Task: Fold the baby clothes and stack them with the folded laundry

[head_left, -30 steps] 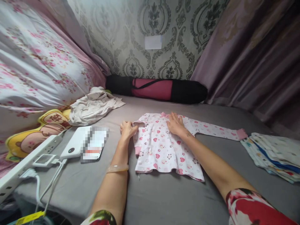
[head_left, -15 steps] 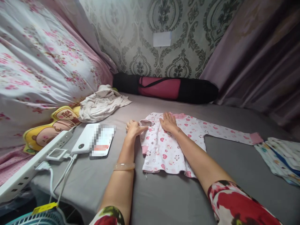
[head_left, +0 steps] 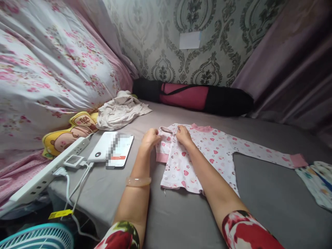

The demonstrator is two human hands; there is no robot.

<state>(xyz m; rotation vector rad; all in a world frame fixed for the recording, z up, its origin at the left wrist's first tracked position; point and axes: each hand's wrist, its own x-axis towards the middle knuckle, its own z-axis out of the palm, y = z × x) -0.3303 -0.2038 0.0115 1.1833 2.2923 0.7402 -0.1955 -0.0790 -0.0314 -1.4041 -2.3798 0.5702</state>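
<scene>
A child's white long-sleeved shirt (head_left: 204, 162) with pink hearts, pink collar and pink cuffs lies spread on a grey bed sheet (head_left: 181, 218). Its right-hand sleeve stretches out flat; the left-hand sleeve is bent downward with the cuff beside the body. My left hand (head_left: 150, 139) is closed on the outer edge of that bent sleeve, near its fold. At the shoulder, my right hand (head_left: 184, 135) pinches the shirt fabric with curled fingers. A pale bangle circles my left wrist.
Left of the shirt lie a white power bank (head_left: 103, 147), a phone (head_left: 121, 152), a power strip (head_left: 52, 169) with cables and a yellow cushion (head_left: 64, 138). A crumpled pale cloth (head_left: 119, 112) and a long black-and-pink bag (head_left: 186, 97) lie behind. Folded clothes (head_left: 316, 183) sit far right.
My right hand has gone from lying flat on the shirt to pinching it near the shoulder. My left hand has closed on the bent sleeve's edge. The camera view has shifted left.
</scene>
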